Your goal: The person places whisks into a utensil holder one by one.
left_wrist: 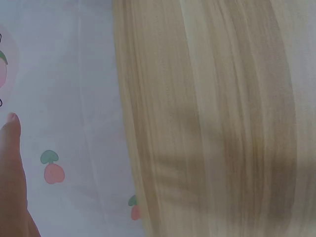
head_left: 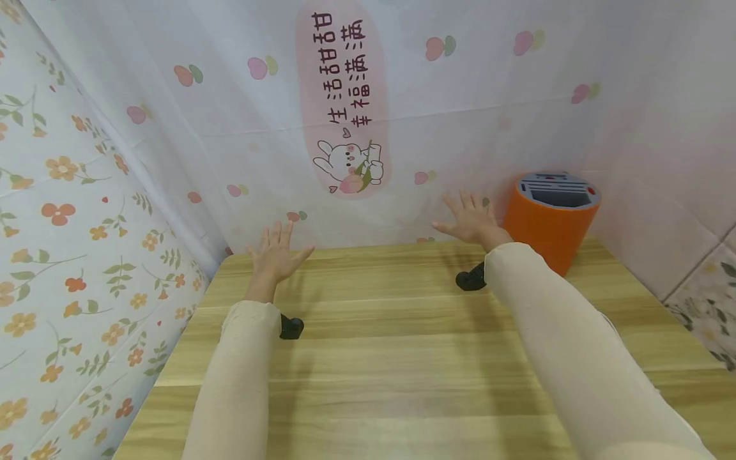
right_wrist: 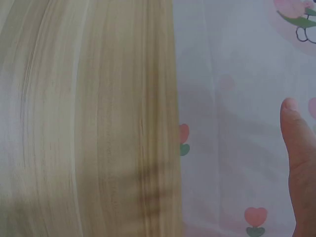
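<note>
Both arms reach forward over a wooden table (head_left: 368, 358) in the head view. My left hand (head_left: 273, 254), fingers spread and straight, hovers over the table's far left part and holds nothing. On the right, my right hand (head_left: 471, 220) is likewise spread and bare, just left of an orange oval knife block (head_left: 543, 223) with a grey slotted top. The left wrist view catches only a thumb (left_wrist: 12, 168) at its left edge. A thumb (right_wrist: 298, 153) of the right hand shows at the right edge of the right wrist view.
Behind the table hangs a white curtain (head_left: 241, 128) printed with fruit, a rabbit and writing. A flower-patterned cloth (head_left: 86, 255) lines the left side, and a pale cloth (head_left: 661, 160) the right. Small black wrist mounts (head_left: 292, 328) stick out beneath the sleeves.
</note>
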